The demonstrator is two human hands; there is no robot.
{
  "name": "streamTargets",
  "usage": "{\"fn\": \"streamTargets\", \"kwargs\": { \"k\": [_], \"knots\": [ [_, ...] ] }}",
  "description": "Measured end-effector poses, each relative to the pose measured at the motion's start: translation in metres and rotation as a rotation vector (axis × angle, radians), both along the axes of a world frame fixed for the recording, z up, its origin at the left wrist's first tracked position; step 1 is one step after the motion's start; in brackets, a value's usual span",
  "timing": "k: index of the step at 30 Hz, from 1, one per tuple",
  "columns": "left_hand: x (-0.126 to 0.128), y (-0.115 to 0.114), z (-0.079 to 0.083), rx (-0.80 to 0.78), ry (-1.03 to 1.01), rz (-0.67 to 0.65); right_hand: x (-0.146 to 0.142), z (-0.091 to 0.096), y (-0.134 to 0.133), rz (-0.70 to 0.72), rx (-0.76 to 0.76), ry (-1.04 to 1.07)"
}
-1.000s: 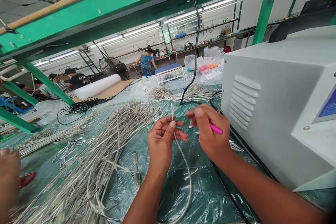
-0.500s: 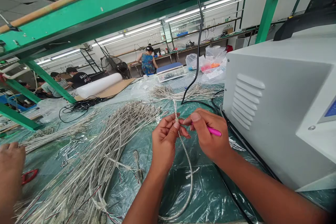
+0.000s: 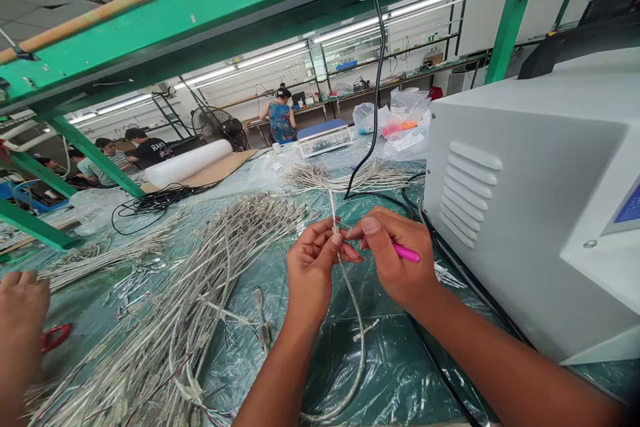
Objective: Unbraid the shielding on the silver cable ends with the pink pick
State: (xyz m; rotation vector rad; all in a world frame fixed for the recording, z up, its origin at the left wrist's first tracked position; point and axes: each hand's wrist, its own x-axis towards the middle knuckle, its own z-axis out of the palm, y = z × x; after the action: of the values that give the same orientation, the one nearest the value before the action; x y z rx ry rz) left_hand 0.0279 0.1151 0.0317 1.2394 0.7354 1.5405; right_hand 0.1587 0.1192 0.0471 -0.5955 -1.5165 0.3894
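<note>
My left hand [image 3: 313, 267] pinches a silvery braided cable [image 3: 359, 327] between thumb and fingers, its free end sticking up past the fingertips. My right hand [image 3: 395, 253] is closed round a pink tool [image 3: 406, 253], and its thumb and forefinger meet the cable right beside the left fingertips. The cable loops down toward me over the plastic-covered green table [image 3: 400, 373]. Both hands are held just above the table, in front of the white machine.
A white machine housing [image 3: 530, 193] with vents fills the right. A large heap of similar cables [image 3: 200, 293] lies to the left, another bundle [image 3: 345, 179] behind. A black power cord [image 3: 376, 80] hangs from the socket strip. A co-worker's hand [image 3: 20, 327] and red-handled tool [image 3: 55, 337] are at far left.
My right hand has moved left to meet the left fingertips at the cable's end. The co-worker's hand at far left has shifted slightly further into view.
</note>
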Motion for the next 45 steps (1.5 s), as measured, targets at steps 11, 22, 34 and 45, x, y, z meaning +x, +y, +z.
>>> {"fn": "streamTargets", "kwargs": {
  "k": [11,22,34,45],
  "knots": [
    [0.0,-0.002,0.0,-0.015,-0.003,0.02,-0.001,-0.001,0.001,-0.014,-0.009,-0.008],
    [0.001,-0.002,0.003,-0.019,-0.001,0.04,-0.001,-0.001,0.003,-0.046,-0.001,0.021],
    [0.004,-0.006,0.007,-0.039,0.018,0.022,0.006,0.003,0.011,-0.226,-0.059,0.137],
    [0.0,-0.003,0.004,-0.053,-0.037,0.013,0.004,0.002,0.001,0.005,0.011,0.038]
  ]
}}
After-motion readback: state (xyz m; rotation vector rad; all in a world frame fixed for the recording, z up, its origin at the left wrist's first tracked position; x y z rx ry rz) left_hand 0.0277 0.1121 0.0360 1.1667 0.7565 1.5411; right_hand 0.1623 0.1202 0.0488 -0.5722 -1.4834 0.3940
